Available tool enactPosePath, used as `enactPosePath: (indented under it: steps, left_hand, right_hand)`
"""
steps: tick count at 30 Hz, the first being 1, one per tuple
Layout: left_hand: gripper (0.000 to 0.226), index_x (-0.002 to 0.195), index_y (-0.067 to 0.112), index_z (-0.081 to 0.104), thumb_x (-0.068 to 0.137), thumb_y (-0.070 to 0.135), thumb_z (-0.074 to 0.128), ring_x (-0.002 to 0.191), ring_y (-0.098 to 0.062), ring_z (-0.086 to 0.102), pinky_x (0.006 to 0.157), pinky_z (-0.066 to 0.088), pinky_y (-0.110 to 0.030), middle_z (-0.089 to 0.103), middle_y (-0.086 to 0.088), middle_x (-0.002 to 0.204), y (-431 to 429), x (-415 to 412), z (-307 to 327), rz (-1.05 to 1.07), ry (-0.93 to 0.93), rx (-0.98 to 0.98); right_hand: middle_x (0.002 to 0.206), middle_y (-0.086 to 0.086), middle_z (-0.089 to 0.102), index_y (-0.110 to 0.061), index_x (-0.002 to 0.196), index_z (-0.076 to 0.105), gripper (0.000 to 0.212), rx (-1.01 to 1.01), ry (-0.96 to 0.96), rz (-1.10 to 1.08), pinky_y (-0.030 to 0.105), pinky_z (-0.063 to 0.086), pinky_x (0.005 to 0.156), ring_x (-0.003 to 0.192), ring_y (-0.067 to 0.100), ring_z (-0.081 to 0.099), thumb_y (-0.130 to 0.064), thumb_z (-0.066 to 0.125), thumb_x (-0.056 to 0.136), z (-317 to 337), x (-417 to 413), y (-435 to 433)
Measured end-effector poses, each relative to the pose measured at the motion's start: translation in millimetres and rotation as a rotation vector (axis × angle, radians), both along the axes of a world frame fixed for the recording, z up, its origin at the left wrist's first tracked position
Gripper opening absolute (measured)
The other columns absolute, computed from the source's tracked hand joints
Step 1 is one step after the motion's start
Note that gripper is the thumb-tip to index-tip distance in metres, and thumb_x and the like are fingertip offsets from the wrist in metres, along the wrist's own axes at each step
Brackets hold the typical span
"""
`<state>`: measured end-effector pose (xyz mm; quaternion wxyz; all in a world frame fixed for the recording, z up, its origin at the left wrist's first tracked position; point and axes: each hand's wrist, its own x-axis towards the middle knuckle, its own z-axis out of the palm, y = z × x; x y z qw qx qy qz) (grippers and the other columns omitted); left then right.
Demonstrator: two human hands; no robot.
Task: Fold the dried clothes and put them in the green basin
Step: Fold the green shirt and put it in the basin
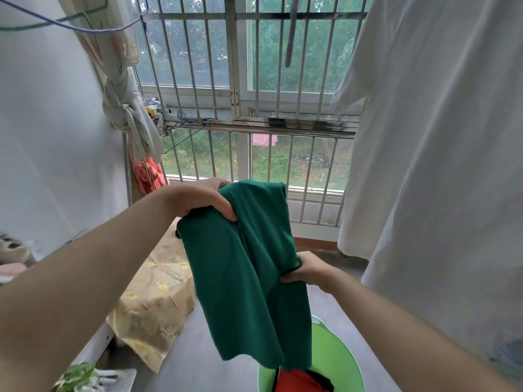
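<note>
A dark green garment (pixel 243 278) hangs in front of me, doubled over lengthwise. My left hand (pixel 202 198) grips its top left part with curled fingers. Lower down, my right hand (pixel 307 268) pinches its right edge. Below the garment stands the light green basin (pixel 331 355) on the floor, partly covered by the hanging cloth. Red cloth (pixel 294 381) and a bit of black cloth lie inside the basin.
A large white garment (pixel 441 154) hangs close on the right. A barred window (pixel 254 80) fills the far side. On the left are a white wall, a knotted pale cloth (pixel 130 114) and a bed with a yellow patterned sheet (pixel 155 301). Grey floor surrounds the basin.
</note>
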<state>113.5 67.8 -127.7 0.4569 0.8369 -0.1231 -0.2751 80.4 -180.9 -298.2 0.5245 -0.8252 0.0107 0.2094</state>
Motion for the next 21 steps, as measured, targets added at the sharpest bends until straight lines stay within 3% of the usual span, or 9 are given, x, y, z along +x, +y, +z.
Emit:
enactPosePath:
  steps: [2, 4, 7, 11, 13, 15, 17, 19, 21]
  left_hand:
    - [0.052, 0.111, 0.016, 0.061, 0.064, -0.003, 0.073, 0.097, -0.032, 0.069, 0.084, 0.055, -0.049, 0.07, -0.014, 0.108, 8, 1, -3, -0.038, 0.041, 0.008]
    - [0.057, 0.114, 0.018, 0.059, 0.063, -0.002, 0.074, 0.101, -0.032, 0.067, 0.089, 0.053, -0.053, 0.069, -0.012, 0.111, 16, 2, -7, -0.089, 0.066, 0.028]
    - [0.055, 0.114, 0.021, 0.058, 0.072, -0.011, 0.071, 0.104, -0.031, 0.066, 0.089, 0.053, -0.052, 0.069, -0.009, 0.113, 21, 1, -14, -0.154, 0.093, 0.054]
    - [0.061, 0.118, 0.02, 0.057, 0.064, -0.003, 0.075, 0.104, -0.031, 0.066, 0.09, 0.052, -0.05, 0.068, -0.009, 0.115, 23, 4, -21, -0.092, 0.106, 0.0]
    - [0.059, 0.117, 0.018, 0.057, 0.062, 0.002, 0.074, 0.102, -0.03, 0.067, 0.089, 0.054, -0.047, 0.069, -0.011, 0.113, 21, 7, -23, -0.018, 0.111, -0.035]
    - [0.054, 0.117, 0.017, 0.058, 0.068, 0.002, 0.074, 0.1, -0.03, 0.068, 0.088, 0.054, -0.045, 0.07, -0.012, 0.11, 16, 9, -25, 0.023, 0.108, -0.041]
    - [0.05, 0.117, 0.014, 0.058, 0.071, 0.0, 0.074, 0.099, -0.032, 0.068, 0.088, 0.054, -0.047, 0.069, -0.014, 0.111, 11, 10, -31, 0.015, 0.109, -0.008]
    - [0.055, 0.116, 0.012, 0.057, 0.065, 0.004, 0.075, 0.099, -0.033, 0.068, 0.088, 0.054, -0.052, 0.068, -0.017, 0.111, 6, 9, -39, -0.021, 0.117, 0.045]
    - [0.056, 0.115, 0.013, 0.059, 0.062, 0.005, 0.076, 0.099, -0.034, 0.068, 0.086, 0.054, -0.053, 0.068, -0.016, 0.11, -1, 9, -48, -0.066, 0.119, 0.094]
  right_hand:
    - [0.108, 0.016, 0.069, -0.001, 0.106, 0.067, 0.03, -0.085, -0.032, -0.038, 0.034, 0.052, 0.087, 0.094, 0.026, 0.064, 0.001, 0.072, 0.076, 0, 2, -2]
    - [0.106, 0.012, 0.07, -0.003, 0.102, 0.068, 0.027, -0.232, -0.115, -0.048, 0.036, 0.052, 0.088, 0.096, 0.026, 0.064, -0.002, 0.072, 0.076, 1, 6, -7]
    - [0.103, 0.003, 0.069, -0.019, 0.097, 0.07, 0.021, -0.45, -0.236, -0.111, 0.036, 0.051, 0.085, 0.097, 0.025, 0.062, -0.009, 0.067, 0.079, 5, 10, -10]
    - [0.095, 0.006, 0.068, -0.026, 0.077, 0.063, 0.011, -0.486, -0.289, -0.297, 0.036, 0.05, 0.073, 0.088, 0.029, 0.061, -0.02, 0.057, 0.084, 3, 13, -7]
    - [0.106, 0.008, 0.066, -0.026, 0.091, 0.066, 0.01, -0.486, -0.263, -0.315, 0.036, 0.051, 0.075, 0.095, 0.028, 0.061, -0.027, 0.057, 0.087, -3, 14, -6]
    - [0.119, 0.008, 0.059, -0.025, 0.113, 0.062, 0.028, -0.371, -0.18, -0.302, 0.038, 0.055, 0.079, 0.101, 0.024, 0.059, -0.029, 0.065, 0.085, -8, 12, -4]
    - [0.136, 0.009, 0.044, -0.026, 0.137, 0.044, 0.07, -0.157, -0.106, -0.236, 0.039, 0.055, 0.087, 0.114, 0.023, 0.053, -0.022, 0.078, 0.076, -8, 8, 1]
    - [0.152, 0.006, 0.026, -0.031, 0.149, 0.021, 0.106, -0.004, -0.104, -0.133, 0.045, 0.045, 0.103, 0.131, 0.025, 0.039, -0.021, 0.086, 0.067, 0, 3, 8]
    - [0.158, 0.001, 0.015, -0.037, 0.151, 0.005, 0.12, 0.116, -0.114, -0.076, 0.046, 0.035, 0.11, 0.14, 0.024, 0.026, -0.021, 0.087, 0.065, 9, 1, 15]
